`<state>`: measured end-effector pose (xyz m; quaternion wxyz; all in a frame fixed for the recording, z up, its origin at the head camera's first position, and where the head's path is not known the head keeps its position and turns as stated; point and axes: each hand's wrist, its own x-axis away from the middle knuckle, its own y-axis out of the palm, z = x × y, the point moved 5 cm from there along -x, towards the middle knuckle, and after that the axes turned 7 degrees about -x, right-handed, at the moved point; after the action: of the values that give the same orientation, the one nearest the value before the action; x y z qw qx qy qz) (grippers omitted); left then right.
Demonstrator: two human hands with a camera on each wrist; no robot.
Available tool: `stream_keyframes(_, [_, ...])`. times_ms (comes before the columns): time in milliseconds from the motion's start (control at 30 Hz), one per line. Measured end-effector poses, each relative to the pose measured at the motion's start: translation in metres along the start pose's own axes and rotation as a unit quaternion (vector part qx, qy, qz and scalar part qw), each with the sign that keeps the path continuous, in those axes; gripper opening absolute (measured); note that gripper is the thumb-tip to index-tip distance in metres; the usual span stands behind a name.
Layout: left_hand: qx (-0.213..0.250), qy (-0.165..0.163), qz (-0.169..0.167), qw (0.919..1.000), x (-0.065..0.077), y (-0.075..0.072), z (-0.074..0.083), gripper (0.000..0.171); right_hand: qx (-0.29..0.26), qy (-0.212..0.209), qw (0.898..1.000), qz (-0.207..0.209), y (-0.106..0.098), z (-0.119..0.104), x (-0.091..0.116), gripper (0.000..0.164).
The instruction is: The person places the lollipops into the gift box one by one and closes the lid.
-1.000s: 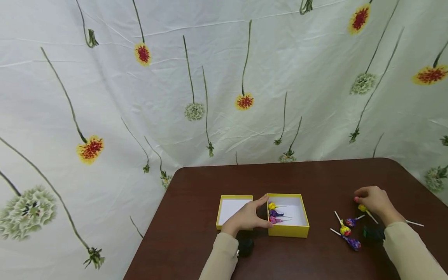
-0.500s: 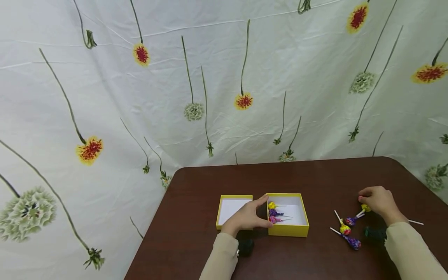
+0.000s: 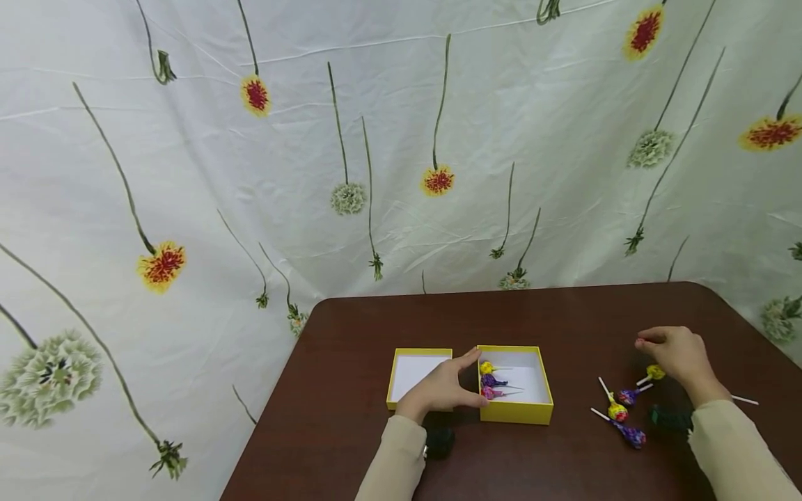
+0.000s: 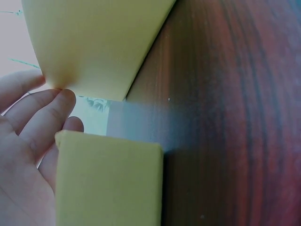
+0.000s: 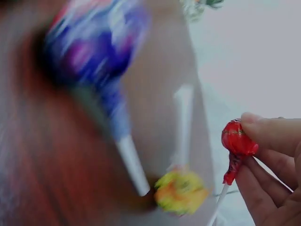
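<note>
My left hand (image 3: 438, 386) grips the open yellow box (image 3: 516, 413) at its left side, thumb at the near corner and a finger at the far one. In the left wrist view the fingertips (image 4: 68, 96) meet the box wall. Inside lie a yellow lollipop (image 3: 486, 367), a purple one (image 3: 493, 380) and a pink one (image 3: 491, 393), heads to the left. On the right, my right hand (image 3: 679, 358) pinches a red lollipop (image 5: 239, 139) by its wrapped head, stick hanging down. Just below that hand is a loose yellow lollipop (image 3: 655, 372) on the table.
Left of the box, partly behind my hand, lies the lid (image 3: 418, 376), white inside up. Nearer on the right are a purple lollipop (image 3: 628, 396), a yellow-red one (image 3: 617, 412) and another purple one (image 3: 633, 435). A white stick (image 3: 744, 399) shows beyond the right wrist.
The right hand has shifted slightly right and lifted a little with the red lollipop. The loose yellow lollipop has moved right and its stick has swung to the left. The left hand stays put.
</note>
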<state>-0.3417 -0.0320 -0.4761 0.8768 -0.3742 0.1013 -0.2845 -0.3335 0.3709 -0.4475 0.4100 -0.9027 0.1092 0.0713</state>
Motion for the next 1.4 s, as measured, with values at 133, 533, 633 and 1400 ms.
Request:
stream_keyframes(133, [0.004, 0.004, 0.001, 1.0000, 0.000, -0.001, 0.000, 0.095, -0.006, -0.007, 1.000, -0.001, 0.000, -0.013, -0.001, 0.036])
stream_keyframes(533, [0.010, 0.007, -0.002, 0.9999, -0.001, 0.000, 0.000, 0.095, -0.032, -0.050, 0.998, -0.025, 0.005, -0.059, 0.002, 0.038])
stream_keyframes(633, [0.010, 0.006, -0.004, 0.9999, -0.001, 0.001, 0.000, 0.094, -0.041, -0.059, 0.997, -0.027, 0.005, -0.074, 0.004, 0.037])
stream_keyframes(1400, [0.008, 0.002, -0.002, 1.0000, -0.002, 0.001, -0.001, 0.095, -0.110, -0.073, 0.988, -0.076, 0.045, -0.128, 0.024, 0.028])
